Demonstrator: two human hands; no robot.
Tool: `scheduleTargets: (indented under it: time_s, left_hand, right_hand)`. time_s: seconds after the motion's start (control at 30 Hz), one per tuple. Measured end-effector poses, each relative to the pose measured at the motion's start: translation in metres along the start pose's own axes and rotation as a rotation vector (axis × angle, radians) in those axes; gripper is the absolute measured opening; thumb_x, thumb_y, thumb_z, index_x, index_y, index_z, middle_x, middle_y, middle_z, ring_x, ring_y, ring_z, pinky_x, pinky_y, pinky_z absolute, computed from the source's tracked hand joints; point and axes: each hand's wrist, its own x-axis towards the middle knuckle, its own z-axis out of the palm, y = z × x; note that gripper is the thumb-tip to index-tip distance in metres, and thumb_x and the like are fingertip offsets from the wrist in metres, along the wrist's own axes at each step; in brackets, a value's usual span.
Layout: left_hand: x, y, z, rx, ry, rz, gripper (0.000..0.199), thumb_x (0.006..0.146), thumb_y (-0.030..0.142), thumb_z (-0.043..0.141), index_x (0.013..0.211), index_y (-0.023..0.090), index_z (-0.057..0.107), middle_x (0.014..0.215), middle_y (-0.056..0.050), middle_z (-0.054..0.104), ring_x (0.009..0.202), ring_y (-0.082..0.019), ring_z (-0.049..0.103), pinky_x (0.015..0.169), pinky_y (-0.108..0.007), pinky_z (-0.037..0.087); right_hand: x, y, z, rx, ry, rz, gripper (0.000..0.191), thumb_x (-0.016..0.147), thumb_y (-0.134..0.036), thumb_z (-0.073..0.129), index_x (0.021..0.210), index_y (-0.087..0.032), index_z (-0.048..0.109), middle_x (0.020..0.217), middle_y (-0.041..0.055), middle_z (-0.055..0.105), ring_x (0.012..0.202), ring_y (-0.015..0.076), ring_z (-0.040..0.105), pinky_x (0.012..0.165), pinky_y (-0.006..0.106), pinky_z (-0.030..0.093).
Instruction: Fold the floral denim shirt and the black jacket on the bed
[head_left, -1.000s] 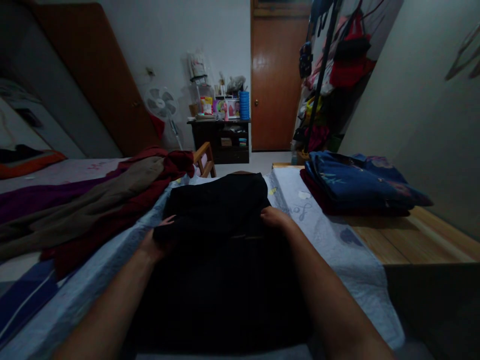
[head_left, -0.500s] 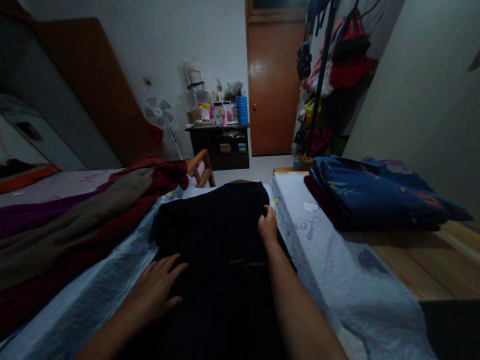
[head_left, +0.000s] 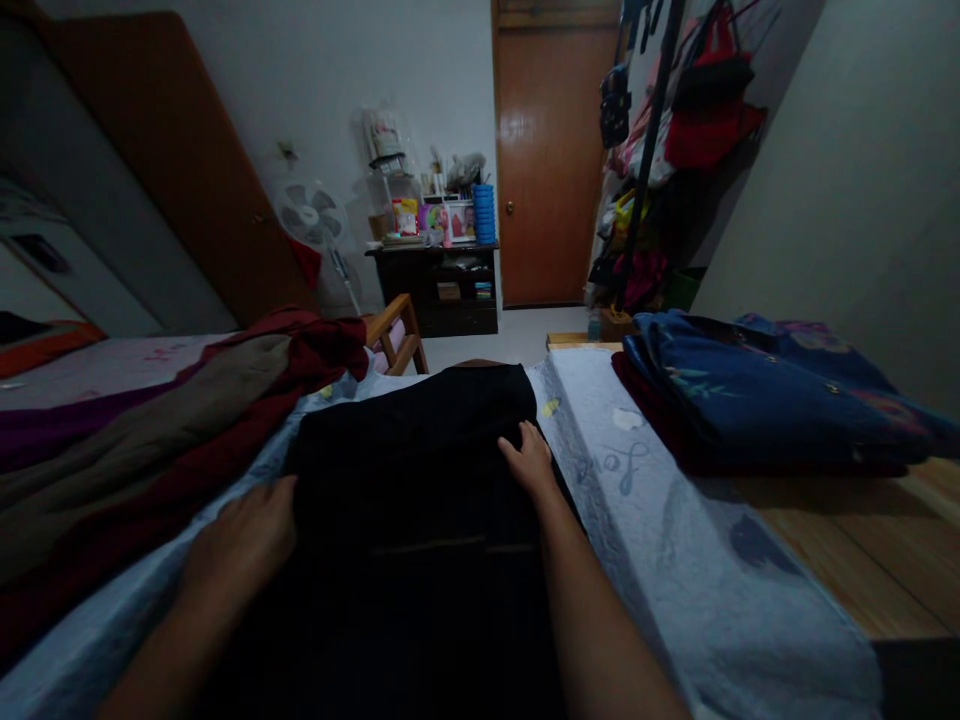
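Observation:
A black garment lies spread over the pale blue patterned blanket; its dark cloth hides most folds and seams. At its left edge is my left hand, slightly blurred, with the fingers curled together on the cloth's border. My right hand rests on the garment near its upper right edge, thumb held apart from the fingers.
Brown, purple and dark red clothes lie along the left. A folded blue flowered garment sits on dark red cloth at the right, by a wooden surface. Beyond are a wooden chair, a fan and a door.
My left hand has moved left from lying spread on the cloth to the garment's left edge, fingers now curled. The garment's left side looks straighter. My right hand's thumb has moved away from its fingers.

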Motion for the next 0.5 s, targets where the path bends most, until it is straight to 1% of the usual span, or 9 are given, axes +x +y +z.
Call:
scheduleTargets:
  time_s: [0.03, 0.07, 0.1, 0.13, 0.2, 0.27, 0.37, 0.43, 0.5]
  left_hand:
    - [0.004, 0.016, -0.002, 0.087, 0.055, 0.062, 0.042, 0.075, 0.026, 0.044, 0.115, 0.023, 0.058, 0.116, -0.013, 0.064, 0.112, -0.04, 0.055, 0.094, -0.056, 0.042]
    - [0.008, 0.035, -0.005, 0.107, 0.11, 0.116, 0.045, 0.076, 0.024, 0.044, 0.119, 0.022, 0.057, 0.125, -0.014, 0.06, 0.119, -0.039, 0.051, 0.098, -0.055, 0.038]
    - [0.013, 0.058, -0.009, 0.087, 0.138, 0.18, 0.047, 0.078, 0.022, 0.044, 0.123, 0.022, 0.056, 0.131, -0.013, 0.057, 0.124, -0.037, 0.047, 0.103, -0.052, 0.035]
    - [0.02, 0.082, -0.012, 0.041, 0.129, 0.254, 0.046, 0.079, 0.023, 0.045, 0.124, 0.021, 0.056, 0.132, -0.012, 0.056, 0.125, -0.034, 0.047, 0.105, -0.048, 0.035]
    - [0.037, 0.132, -0.015, -0.098, 0.041, 0.392, 0.042, 0.085, 0.028, 0.045, 0.124, 0.019, 0.056, 0.13, -0.011, 0.058, 0.124, -0.029, 0.048, 0.106, -0.041, 0.035]
    - [0.056, 0.181, -0.01, -0.207, -0.046, 0.462, 0.042, 0.088, 0.031, 0.045, 0.126, 0.017, 0.054, 0.132, -0.012, 0.057, 0.125, -0.027, 0.048, 0.107, -0.037, 0.034]
    - [0.084, 0.247, 0.01, -0.242, -0.148, 0.454, 0.048, 0.087, 0.033, 0.051, 0.129, 0.01, 0.049, 0.134, -0.02, 0.053, 0.127, -0.03, 0.047, 0.105, -0.038, 0.035]
    - [0.1, 0.283, 0.027, -0.231, -0.186, 0.373, 0.057, 0.083, 0.042, 0.059, 0.127, 0.009, 0.048, 0.132, -0.025, 0.052, 0.127, -0.035, 0.047, 0.102, -0.042, 0.037]
    - [0.116, 0.311, 0.04, -0.249, -0.218, 0.284, 0.069, 0.076, 0.05, 0.067, 0.128, 0.01, 0.045, 0.131, -0.026, 0.052, 0.125, -0.037, 0.049, 0.099, -0.043, 0.039]
  right_hand:
    - [0.002, 0.001, -0.004, -0.01, -0.042, 0.0, 0.059, 0.088, -0.039, 0.05, 0.138, -0.007, 0.047, 0.148, 0.0201, 0.04, 0.14, 0.0278, 0.033, 0.114, 0.044, 0.025]
    - [0.003, 0.003, -0.008, -0.013, -0.08, -0.006, 0.058, 0.088, -0.037, 0.05, 0.138, -0.008, 0.047, 0.148, 0.0193, 0.041, 0.14, 0.0267, 0.034, 0.114, 0.043, 0.025]
    - [0.005, 0.004, -0.012, -0.011, -0.114, -0.018, 0.055, 0.088, -0.034, 0.049, 0.138, -0.009, 0.047, 0.148, 0.0183, 0.042, 0.139, 0.0252, 0.035, 0.114, 0.042, 0.026]
    - [0.007, 0.006, -0.016, -0.006, -0.138, -0.036, 0.053, 0.089, -0.03, 0.047, 0.138, -0.009, 0.047, 0.147, 0.0171, 0.043, 0.138, 0.0234, 0.037, 0.114, 0.04, 0.027]
    - [0.009, 0.01, -0.022, -0.014, -0.145, -0.078, 0.052, 0.089, -0.024, 0.043, 0.139, -0.01, 0.047, 0.147, 0.0156, 0.043, 0.137, 0.0208, 0.038, 0.114, 0.037, 0.028]
    - [0.009, 0.013, -0.024, -0.062, -0.117, -0.103, 0.052, 0.088, -0.019, 0.042, 0.139, -0.008, 0.046, 0.148, 0.0157, 0.042, 0.138, 0.0204, 0.036, 0.115, 0.037, 0.026]
    - [0.007, 0.015, -0.019, -0.157, -0.094, -0.099, 0.055, 0.085, -0.017, 0.045, 0.139, -0.005, 0.044, 0.15, 0.0188, 0.038, 0.141, 0.0246, 0.031, 0.115, 0.042, 0.025]
    - [0.005, 0.015, -0.014, -0.195, -0.086, -0.091, 0.057, 0.083, -0.017, 0.048, 0.139, -0.005, 0.044, 0.15, 0.0204, 0.037, 0.141, 0.0276, 0.03, 0.114, 0.044, 0.026]
    - [0.004, 0.015, -0.01, -0.211, -0.063, -0.108, 0.058, 0.081, -0.016, 0.049, 0.138, -0.007, 0.044, 0.147, 0.0199, 0.04, 0.139, 0.0279, 0.033, 0.113, 0.044, 0.028]
